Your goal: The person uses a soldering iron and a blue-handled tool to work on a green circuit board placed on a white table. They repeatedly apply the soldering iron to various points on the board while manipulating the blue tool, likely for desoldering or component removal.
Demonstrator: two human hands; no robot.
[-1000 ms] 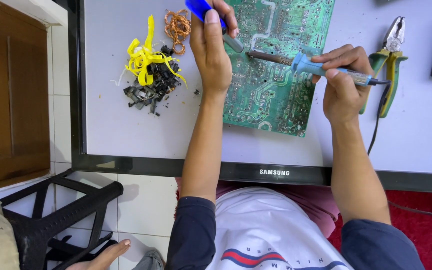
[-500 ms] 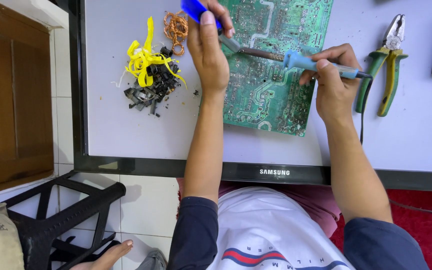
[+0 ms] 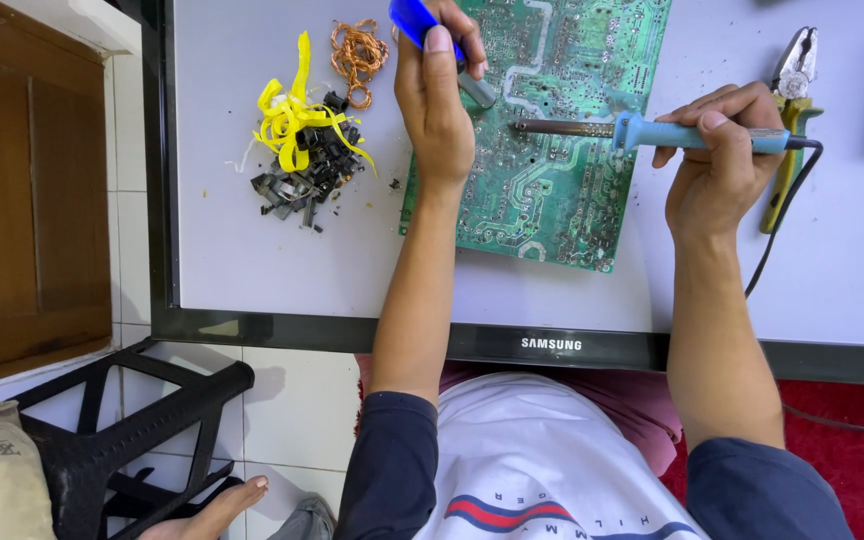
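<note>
You work at a green circuit board (image 3: 552, 130) lying solder side up on the pale face of a flat screen (image 3: 282, 270) that serves as your bench. Your right hand (image 3: 717, 165) is closed in a fist-like grip round the light blue handle of the soldering iron (image 3: 652, 132), the thumb on top; the iron lies nearly level and its tip rests on the board near the middle. Your left hand (image 3: 437, 95) is wrapped round a blue desoldering pump (image 3: 422, 25), whose grey nozzle meets the board just left of the tip. Keep the tip flat on the one joint, hold the nozzle close and upright over it, and brace both wrists on the surface; this is judgement, since the joint itself is too small to see. Keep the black cord (image 3: 782, 220) off the hot shaft. Pliers (image 3: 792, 110) lie beyond your right hand, untouched.
</note>
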